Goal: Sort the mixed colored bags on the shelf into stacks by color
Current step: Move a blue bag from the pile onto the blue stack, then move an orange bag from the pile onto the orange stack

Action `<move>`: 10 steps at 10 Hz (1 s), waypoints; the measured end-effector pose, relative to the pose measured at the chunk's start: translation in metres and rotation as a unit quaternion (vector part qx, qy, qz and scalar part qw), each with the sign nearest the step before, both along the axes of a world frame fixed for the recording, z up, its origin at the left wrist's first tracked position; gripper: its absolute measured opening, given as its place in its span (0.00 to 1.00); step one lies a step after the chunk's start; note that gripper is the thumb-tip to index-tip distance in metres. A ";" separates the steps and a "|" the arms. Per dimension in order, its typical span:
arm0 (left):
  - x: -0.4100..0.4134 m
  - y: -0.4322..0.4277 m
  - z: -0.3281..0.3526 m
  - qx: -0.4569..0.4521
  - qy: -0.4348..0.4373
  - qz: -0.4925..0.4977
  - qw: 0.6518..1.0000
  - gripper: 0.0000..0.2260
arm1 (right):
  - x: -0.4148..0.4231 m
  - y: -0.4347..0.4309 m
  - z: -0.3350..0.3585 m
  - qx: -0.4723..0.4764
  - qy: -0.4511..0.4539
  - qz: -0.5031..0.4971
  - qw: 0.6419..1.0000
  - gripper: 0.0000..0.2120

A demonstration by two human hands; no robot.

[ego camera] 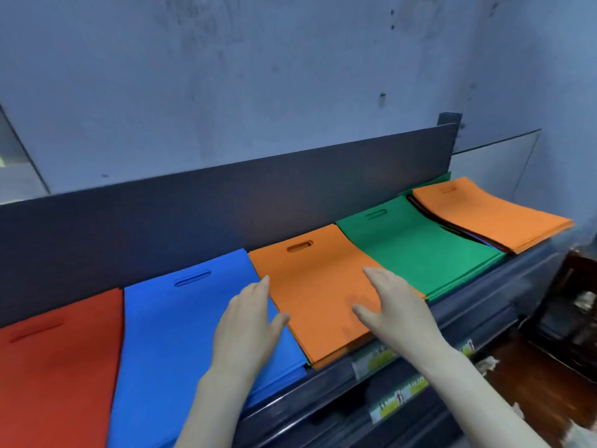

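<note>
A: Shelf, left to right. Red stack [55, 367] at the far left, one colour, lying just beside the blue stack [174, 334]. Both look sorted.

B: And the hands?

A: The person's left hand [248, 328] is spread, fingers straight, over the seam where blue meets the orange stack [316, 286], thumb out toward the orange. It grips nothing. The right hand [397, 308] is likewise flat and spread over the right half of that orange stack, fingers pointing toward the back panel [226, 202]. The hands are apart, with the orange top bag between them. Cannot tell whether the palms press the fabric or hover just above it.

B: Step in hand, then?

A: Judged: squaring or smoothing the orange stack's top bag. Its near corner sits right at the shelf edge [468, 305].

B: Further right?

A: Green stack [410, 240], touching the orange one, single colour on top. Beyond it the mixed pile [491, 215], with an orange bag uppermost and dark and blue edges showing beneath, fanned and askew. That reads as the unsorted remainder.

B: So the next move?

A: Likely a reach across the green stack to the mixed pile at the far right. It calls for peeling off the top bag alone, since the fabric looks thin and limp and layers may cling. Being orange, that bag would go to the middle stack, handle slot toward the back panel, edges lined up.
</note>
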State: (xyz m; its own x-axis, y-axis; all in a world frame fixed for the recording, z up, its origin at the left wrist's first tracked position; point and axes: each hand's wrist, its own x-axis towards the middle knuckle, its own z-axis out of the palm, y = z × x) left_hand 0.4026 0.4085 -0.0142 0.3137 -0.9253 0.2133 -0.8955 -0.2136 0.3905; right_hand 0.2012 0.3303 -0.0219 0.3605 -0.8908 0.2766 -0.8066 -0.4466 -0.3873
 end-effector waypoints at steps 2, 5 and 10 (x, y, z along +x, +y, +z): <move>-0.075 -0.036 0.009 -0.001 -0.002 -0.013 1.000 0.31 | -0.080 -0.021 0.003 -0.005 -0.001 -0.015 1.000 0.32; -0.208 -0.098 0.013 0.003 -0.042 -0.074 0.996 0.29 | -0.220 -0.067 0.009 -0.004 0.022 -0.040 0.999 0.32; -0.322 -0.189 -0.006 0.064 -0.111 -0.069 0.989 0.30 | -0.362 -0.153 -0.016 0.015 0.057 -0.049 0.997 0.32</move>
